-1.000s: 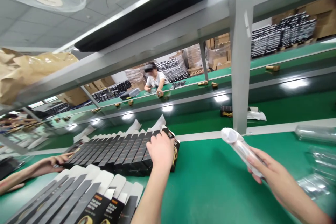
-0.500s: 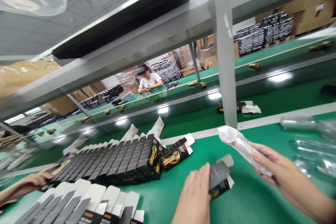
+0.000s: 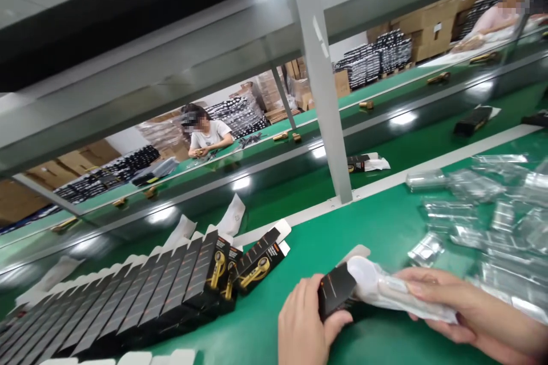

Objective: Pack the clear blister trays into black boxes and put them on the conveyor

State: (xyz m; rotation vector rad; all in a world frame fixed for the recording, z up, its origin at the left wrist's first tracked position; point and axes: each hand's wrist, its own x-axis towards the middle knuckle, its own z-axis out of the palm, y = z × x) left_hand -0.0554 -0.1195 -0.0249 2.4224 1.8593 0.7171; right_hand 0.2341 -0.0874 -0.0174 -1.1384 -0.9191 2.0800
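Observation:
My left hand (image 3: 303, 319) is wrapped round a small black carton (image 3: 336, 292), whose open end and white flap face right. Between the fingers and thumb of my right hand (image 3: 458, 302) is a clear plastic package (image 3: 409, 295) with a round white end. That round end sits right at the carton's mouth; whether it has entered cannot be made out. To the left, a long row of black cartons (image 3: 149, 291) stands on the green table, white flaps up. One more carton (image 3: 262, 259), printed with a gold device, leans at the row's near end.
Clear plastic trays (image 3: 475, 222) lie heaped on the right. A grey post (image 3: 321, 97) rises at the table's far edge. Beyond it, a green conveyor (image 3: 274, 182) carries cartons and white packages. A person in a white shirt (image 3: 210, 134) works across the line, another at far right.
My right hand has brought the plastic package down and left to the carton's open end. My left hand's carton now tilts toward it. The view has turned right, showing more plastic trays.

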